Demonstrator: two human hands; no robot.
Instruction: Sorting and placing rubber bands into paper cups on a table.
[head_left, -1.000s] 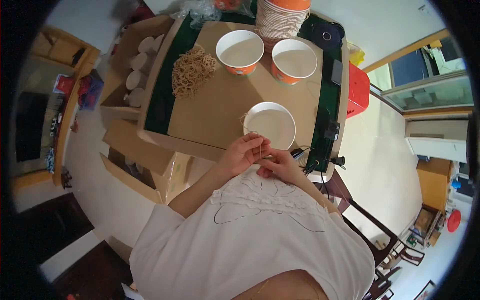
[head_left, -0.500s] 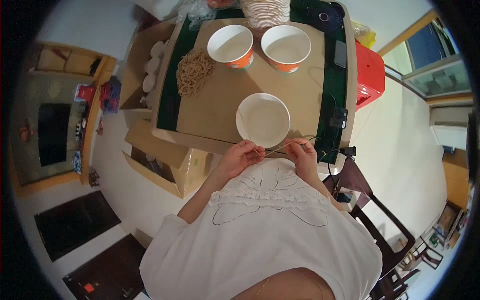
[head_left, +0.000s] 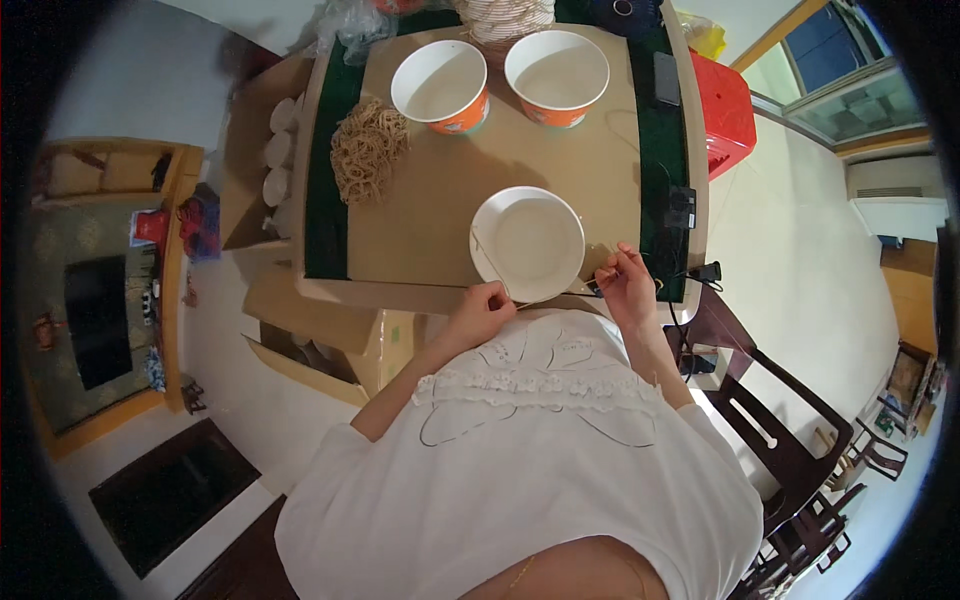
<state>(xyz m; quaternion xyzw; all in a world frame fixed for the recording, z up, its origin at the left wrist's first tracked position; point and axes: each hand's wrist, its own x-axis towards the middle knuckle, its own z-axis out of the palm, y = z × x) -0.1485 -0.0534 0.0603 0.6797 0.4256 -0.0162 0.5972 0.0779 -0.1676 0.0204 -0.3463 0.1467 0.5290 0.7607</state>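
A thin tan string (head_left: 545, 299) runs between my hands along the near rim of a white paper bowl (head_left: 528, 243). My left hand (head_left: 484, 312) is closed, its fingers pinching the string beside the bowl's near left edge. From there a strand also reaches up over the bowl's left rim. To the right of the bowl, my right hand (head_left: 627, 288) is raised, thumb and fingertips pinched on the string's other end. A loose heap of tan string (head_left: 368, 150) lies at the table's left.
Two white and orange paper tubs (head_left: 460, 120), (head_left: 557, 108) stand farther back, before a tall stack of white containers (head_left: 505, 22). Dark cables and a small black box (head_left: 680, 207) line the right edge. Open cardboard boxes (head_left: 320, 310) sit left; a dark chair (head_left: 770, 420) stands right.
My hands have moved apart: the left slightly left and curled tighter, the right up and to the right. The view has shifted a little.
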